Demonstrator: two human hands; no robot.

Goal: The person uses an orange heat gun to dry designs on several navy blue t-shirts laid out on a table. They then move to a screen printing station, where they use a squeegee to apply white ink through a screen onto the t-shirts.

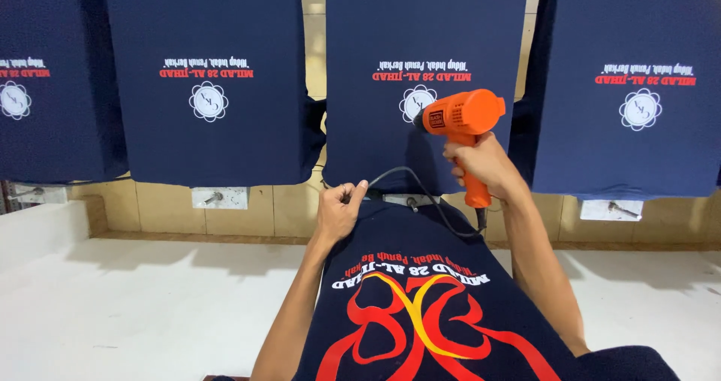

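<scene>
The right hand (484,163) is clenched on the orange heat gun (460,118), rigid and best held by its handle. The left hand (338,212) pinches its limp black cord (420,189) over the soft navy shirt (420,313).

You see other navy shirts (206,80) hanging on boards, metal brackets (218,198) below them, and a white floor (128,306).

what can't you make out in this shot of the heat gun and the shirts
- Head view: heat gun nozzle tip, lost against the dark hanging shirt.
- Right hand covers the handle and trigger.
- Cord: left hand hides part; plug end unseen.
- Near shirt: bottom edge cuts off the red and yellow print.
- Outer shirts cut off by side edges.
</scene>
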